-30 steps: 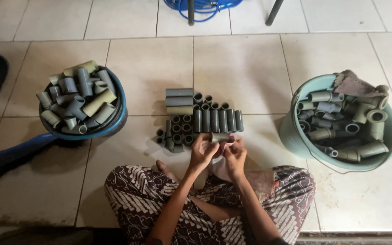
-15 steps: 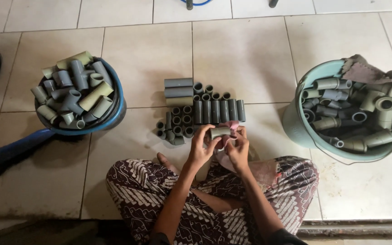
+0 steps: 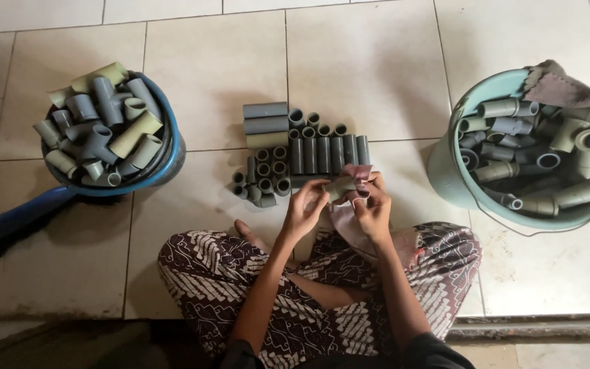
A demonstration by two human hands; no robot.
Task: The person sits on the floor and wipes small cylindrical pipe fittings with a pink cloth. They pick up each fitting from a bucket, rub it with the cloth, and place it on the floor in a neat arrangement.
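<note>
— What carries everything?
— A pale tiled floor [image 3: 192, 68].
— And directly on it?
— A blue bucket [image 3: 169, 147] at the left, a teal bucket [image 3: 445, 164] at the right, and between them rows of grey pipe pieces [image 3: 295, 154].

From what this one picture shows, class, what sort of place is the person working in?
Probably an informal home or small workshop floor, not a factory line. The person sits cross-legged on pale square floor tiles, between a blue plastic bucket and a teal plastic bucket heaped with grey plastic pipe fittings.
</note>
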